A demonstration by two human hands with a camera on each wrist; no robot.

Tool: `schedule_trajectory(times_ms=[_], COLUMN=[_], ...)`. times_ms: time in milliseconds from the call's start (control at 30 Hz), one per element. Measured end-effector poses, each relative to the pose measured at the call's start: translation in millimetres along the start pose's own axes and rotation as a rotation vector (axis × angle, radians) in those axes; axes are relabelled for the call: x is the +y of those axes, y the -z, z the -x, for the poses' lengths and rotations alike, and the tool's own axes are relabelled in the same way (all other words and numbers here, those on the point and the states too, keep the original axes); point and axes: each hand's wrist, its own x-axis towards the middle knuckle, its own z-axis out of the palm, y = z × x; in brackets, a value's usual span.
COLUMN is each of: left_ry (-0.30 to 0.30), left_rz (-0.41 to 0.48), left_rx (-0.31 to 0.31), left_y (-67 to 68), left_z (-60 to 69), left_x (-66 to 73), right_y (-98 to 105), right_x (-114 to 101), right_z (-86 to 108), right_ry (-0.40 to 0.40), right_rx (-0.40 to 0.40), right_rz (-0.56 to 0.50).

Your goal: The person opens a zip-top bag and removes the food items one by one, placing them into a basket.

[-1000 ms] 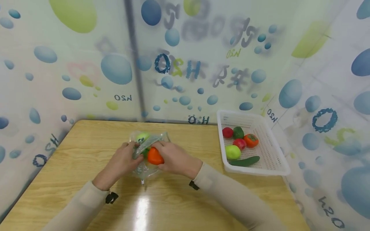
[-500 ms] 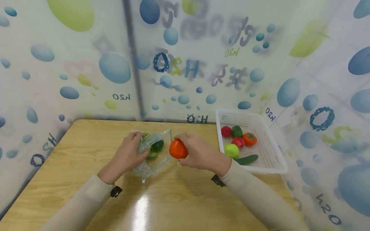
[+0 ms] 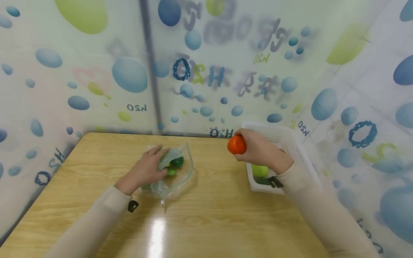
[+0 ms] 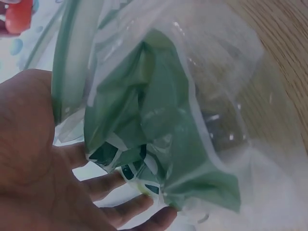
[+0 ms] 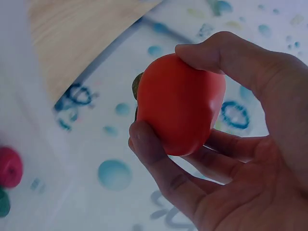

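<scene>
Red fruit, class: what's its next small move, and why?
Probably shift the red fruit rightward and lower it into the white basket: the right grip has drawn it clear of the plastic bag and holds it by the basket's left edge in the head view.

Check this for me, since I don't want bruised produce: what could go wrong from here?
The right grip holds the smooth red fruit in the air, so a slip could drop and bruise it.

The fruit is beside the left edge of the white basket in the head view; it might knock the rim.

The plastic bag looks open, so the dark green piece inside could roll out if the bag tips.
</scene>
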Motion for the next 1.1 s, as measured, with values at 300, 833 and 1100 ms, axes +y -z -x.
schedule_trajectory(times_ms=[300,833,1100], left_ry=[0.015,0.016,0.030], left_rz=[-0.010,-0.018,-0.025], left_rx=[-0.007,0.000,0.007], left_y=[-0.1,1.4,1.1], left_z=[5.2,8.5,8.8], left_x=[-4.8,-8.4,-9.8], right_y=[9.5,-21.5,-30.7], right_x=[62.4,110.7,116.1], right_z=[-11.2,-38.1,-48.2], right_ry=[-0.186,-0.350,-0.357], right_rx=[-0.059,-0.276,-0.362], right_rz=[0.018,0.056,0.097])
